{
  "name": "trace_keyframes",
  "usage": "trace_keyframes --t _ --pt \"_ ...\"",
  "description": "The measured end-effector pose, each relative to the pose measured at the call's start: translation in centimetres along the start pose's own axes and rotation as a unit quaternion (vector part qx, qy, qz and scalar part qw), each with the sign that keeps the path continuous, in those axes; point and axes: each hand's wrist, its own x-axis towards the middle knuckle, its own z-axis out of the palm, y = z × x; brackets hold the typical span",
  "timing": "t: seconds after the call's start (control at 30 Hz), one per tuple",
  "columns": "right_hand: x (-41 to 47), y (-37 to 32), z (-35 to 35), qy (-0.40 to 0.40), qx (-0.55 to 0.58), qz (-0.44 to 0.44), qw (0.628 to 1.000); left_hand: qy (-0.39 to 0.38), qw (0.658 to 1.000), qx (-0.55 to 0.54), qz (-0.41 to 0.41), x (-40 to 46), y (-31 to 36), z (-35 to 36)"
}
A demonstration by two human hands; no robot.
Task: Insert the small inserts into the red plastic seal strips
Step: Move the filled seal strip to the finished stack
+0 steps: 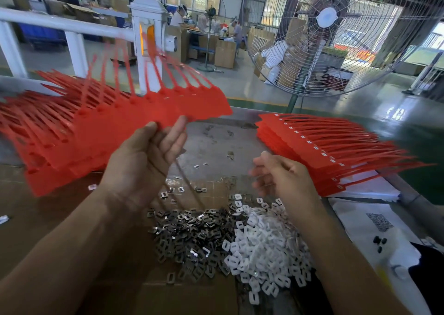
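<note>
- Head view: the left hand (146, 160) pinches the lower edge of a red seal strip sheet (153, 112) between thumb and fingers and holds it lifted above the table; the sheet is motion-blurred, its thin tails fanning upward.
- The right hand (278, 175) hangs loosely curled over the inserts; whether it holds anything between its fingers cannot be told.
- Below the hands, on a flattened cardboard sheet (48, 218), lie two touching heaps: dark metal inserts (192, 230) on the left and white plastic inserts (264, 242) on the right. A few loose ones are scattered on the bare grey table top (216, 141).
- A stack of red seal strips (36, 141) lies at the left, partly behind the lifted sheet and the left forearm.
- At the right a second stack of red strips (324, 151), each with a small white insert showing in its head, rests on white paper (372, 189).
- A printed sheet with a QR code (379, 222) lies near the right forearm.
- Beyond the table stand a large pedestal fan (336, 31), a white railing post (149, 38), cardboard boxes and seated workers (177, 17) far back.
</note>
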Motion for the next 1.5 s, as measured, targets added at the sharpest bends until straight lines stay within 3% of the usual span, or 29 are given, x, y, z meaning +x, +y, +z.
trace_keyframes --t 0.13,0.33,0.53,0.67,0.77,0.83,1.0,1.1,1.2,1.37,1.4,1.5 --pt "0.4 -0.6 0.6 -0.053 0.124 0.028 0.990 -0.040 0.996 0.037 -0.064 -0.9 -2.0 0.4" --pt "0.5 -0.7 -1.0 0.038 0.193 -0.008 0.981 -0.070 0.989 0.088 -0.099 -1.3 -2.6 0.4" --pt "0.4 0.3 -0.4 0.051 -0.022 0.038 0.998 -0.072 0.981 0.129 -0.122 -1.6 -4.0 0.1" --pt "0.4 0.2 -0.8 0.054 0.039 0.011 0.998 -0.104 0.980 0.121 -0.123 -1.3 -4.1 -0.4" --pt "0.5 0.1 -0.8 0.093 0.033 -0.015 0.995 -0.151 0.964 0.193 -0.103 -1.1 -4.0 -1.2" --pt "0.7 0.2 -0.8 0.117 0.018 -0.026 0.993 -0.135 0.957 0.246 -0.072 -0.9 -3.8 -1.6" --pt "1.2 0.7 -2.1 0.172 -0.036 0.010 0.984 -0.008 0.955 0.295 0.015 0.6 -2.1 -3.6" --pt "1.4 1.3 -2.8 0.167 -0.090 0.053 0.980 0.057 0.905 0.421 0.021 1.3 -1.8 -4.9" --pt "1.5 1.6 -3.2 0.163 -0.141 0.069 0.974 0.068 0.849 0.523 0.034 1.8 -1.7 -5.6" --pt "1.4 1.6 -3.4 0.190 -0.231 0.051 0.953 0.067 0.685 0.722 0.071 0.8 -0.8 -5.0" --pt "1.3 1.6 -3.4 0.188 -0.248 0.049 0.949 0.066 0.669 0.736 0.078 0.5 -0.7 -4.8" --pt "1.2 1.4 -3.4 0.166 -0.286 0.058 0.942 0.054 0.664 0.743 0.063 0.1 -0.6 -4.2"
